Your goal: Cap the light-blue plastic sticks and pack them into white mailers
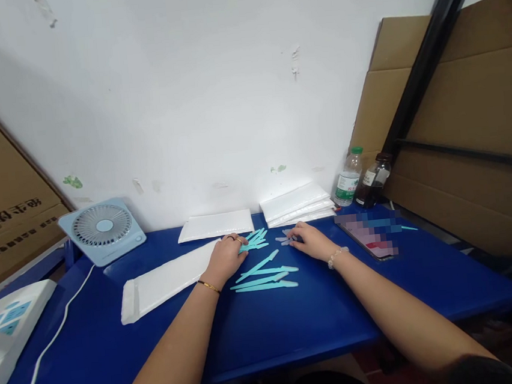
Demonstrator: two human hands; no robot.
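Observation:
My left hand [229, 256] is closed on a bunch of turquoise sticks [255, 238] whose pale ends fan out to the right. Close by on the right, my right hand [306, 240] pinches several small translucent pieces [284, 238] at the fingertips. Several loose turquoise sticks [264, 280] lie on the blue table in front of and between my hands. A long white padded envelope [167, 282] lies flat to the left, its far end next to my left hand.
Behind my hands, white envelopes [214, 225] and a stack of them [298, 205] lie along the wall. A blue fan [103, 228] and white cable are left. A phone [364, 237], clear bottle [347, 178] and dark bottle [373, 183] are right.

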